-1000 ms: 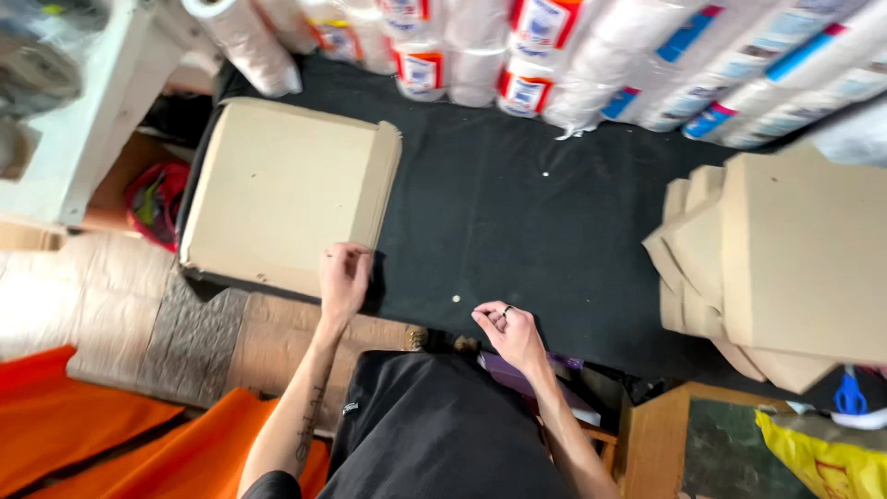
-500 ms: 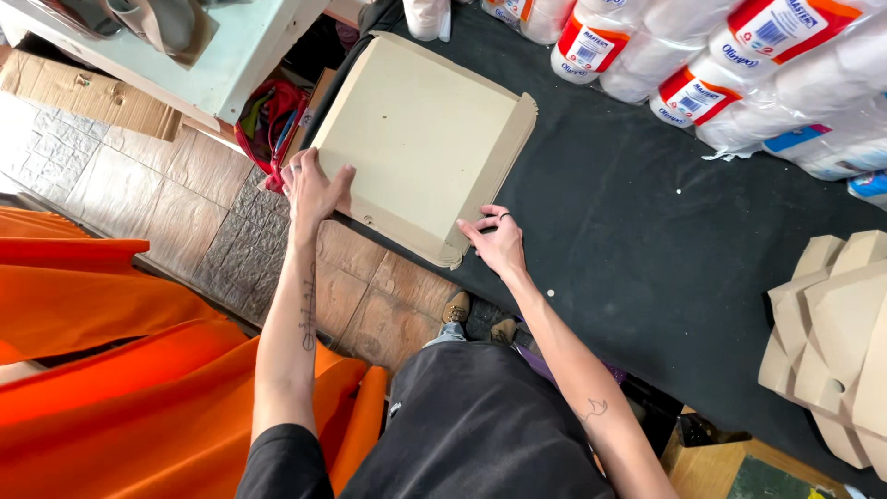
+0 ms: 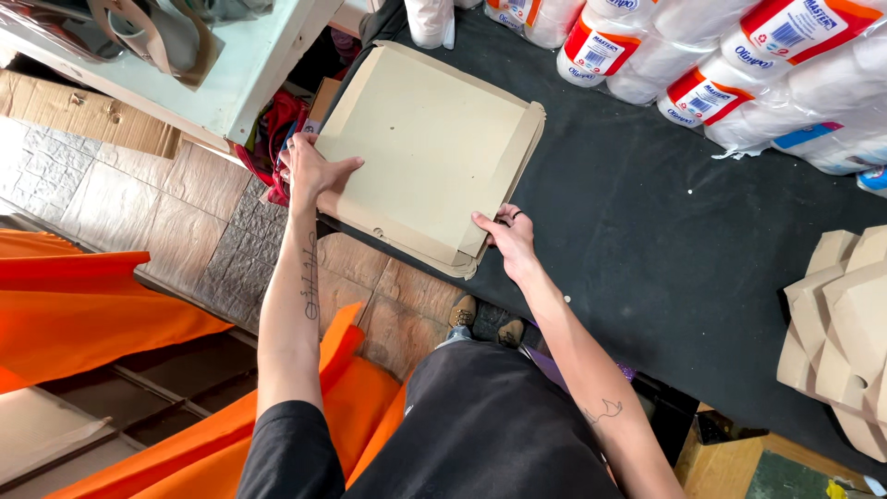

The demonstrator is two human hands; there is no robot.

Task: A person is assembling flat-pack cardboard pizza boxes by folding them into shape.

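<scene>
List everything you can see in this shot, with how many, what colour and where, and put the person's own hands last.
flat cardboard box: one, tan, on the near left corner of the table, overhanging its edge
table: one, black top, across the middle and right
wrapped roll packs: several, white with red, orange and blue labels, along the far edge
folded cardboard stack: one pile, tan, at the right edge
shelf: one, pale green, upper left
orange fabric: draped, lower left
tiled floor: brown and grey, left
left hand: gripping the box's left edge
right hand: gripping the box's near right corner, ring on one finger
</scene>
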